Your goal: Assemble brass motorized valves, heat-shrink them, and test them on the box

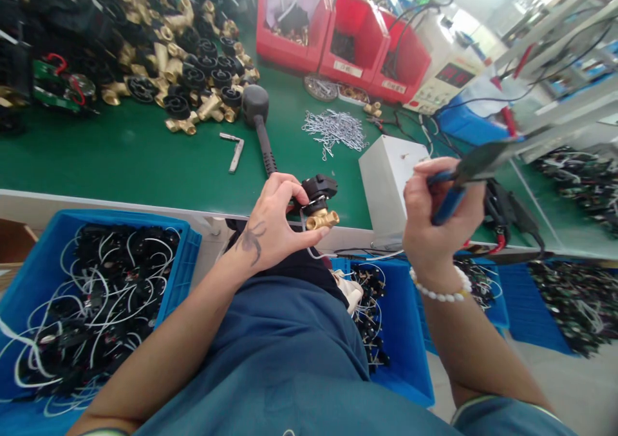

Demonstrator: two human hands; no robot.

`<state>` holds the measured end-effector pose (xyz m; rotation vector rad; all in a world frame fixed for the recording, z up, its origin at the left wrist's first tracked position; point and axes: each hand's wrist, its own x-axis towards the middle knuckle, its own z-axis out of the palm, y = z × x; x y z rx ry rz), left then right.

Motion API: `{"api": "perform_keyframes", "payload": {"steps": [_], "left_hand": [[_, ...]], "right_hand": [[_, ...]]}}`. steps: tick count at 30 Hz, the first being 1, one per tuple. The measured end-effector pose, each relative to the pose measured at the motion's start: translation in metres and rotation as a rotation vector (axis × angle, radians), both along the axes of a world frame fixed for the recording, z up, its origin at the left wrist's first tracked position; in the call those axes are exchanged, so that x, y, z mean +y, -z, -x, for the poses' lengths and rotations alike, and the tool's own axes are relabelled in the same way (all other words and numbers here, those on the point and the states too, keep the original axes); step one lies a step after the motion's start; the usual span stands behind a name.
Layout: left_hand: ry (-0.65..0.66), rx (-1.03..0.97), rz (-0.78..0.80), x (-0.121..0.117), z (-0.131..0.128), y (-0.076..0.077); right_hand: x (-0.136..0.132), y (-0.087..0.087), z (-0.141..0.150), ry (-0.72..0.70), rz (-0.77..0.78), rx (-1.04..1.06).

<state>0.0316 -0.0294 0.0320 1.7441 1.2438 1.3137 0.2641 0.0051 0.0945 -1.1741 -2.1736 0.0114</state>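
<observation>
My left hand (273,220) grips a brass valve with a black plastic head (321,201) at the bench's front edge, fingers on the head and thumb along the brass body. A white cable hangs from this valve. Raised over the right part of the bench, my right hand (441,214) is closed round blue-handled pliers (456,191), whose dark jaws point right and are blurred. Beyond my left hand lies a black mallet (258,117), its handle end close to my knuckles. Farther back is a pile of silver wire clips (335,130).
Brass valve bodies with black caps (193,75) heap at the back left. An L-shaped metal tool (235,151) lies before them. Red bins (347,43) and a power supply (449,75) stand behind. A white box (391,185) sits by my right hand. Below is a blue crate (186,265).
</observation>
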Motion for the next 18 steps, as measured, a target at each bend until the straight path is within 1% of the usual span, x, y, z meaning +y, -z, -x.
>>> {"api": "perform_keyframes", "payload": {"steps": [2,4,5,6,8,9,10,11,13,14,15,16,18], "left_hand": [[0.000,0.006,-0.004,0.0003,-0.0001,0.0008],[-0.002,0.009,-0.005,0.0006,-0.0001,0.0015],[-0.003,0.008,-0.005,0.0008,-0.0001,0.0017],[-0.002,0.007,-0.005,0.0009,0.0000,0.0016],[0.005,0.006,-0.006,0.0013,0.0003,0.0010],[0.010,0.006,-0.006,0.0016,0.0004,0.0007],[0.012,0.008,-0.005,0.0018,0.0006,0.0004],[0.013,0.011,-0.006,0.0020,0.0007,0.0002],[0.009,0.016,-0.013,0.0022,0.0008,0.0004],[0.008,0.016,-0.017,0.0023,0.0007,0.0008],[0.007,0.015,-0.020,0.0022,0.0007,0.0012],[0.008,0.011,-0.020,0.0022,0.0006,0.0016],[0.008,0.007,-0.018,0.0020,0.0004,0.0020]], "right_hand": [[-0.0005,0.0002,-0.0001,-0.031,0.007,-0.162],[-0.0021,-0.0029,0.0026,-0.092,0.114,-0.316],[-0.0032,-0.0051,0.0040,-0.086,0.126,-0.315],[-0.0045,-0.0071,0.0050,-0.042,0.081,-0.243],[-0.0066,-0.0086,0.0058,0.083,-0.097,-0.026],[-0.0071,-0.0079,0.0056,0.120,-0.169,0.047],[-0.0071,-0.0065,0.0054,0.117,-0.190,0.051],[-0.0067,-0.0048,0.0051,0.077,-0.151,-0.016],[-0.0050,-0.0026,0.0047,-0.043,0.026,-0.263],[-0.0042,-0.0028,0.0047,-0.076,0.099,-0.359],[-0.0037,-0.0039,0.0048,-0.073,0.126,-0.394],[-0.0036,-0.0055,0.0050,-0.031,0.086,-0.348],[-0.0043,-0.0081,0.0057,0.101,-0.109,-0.121]]}}
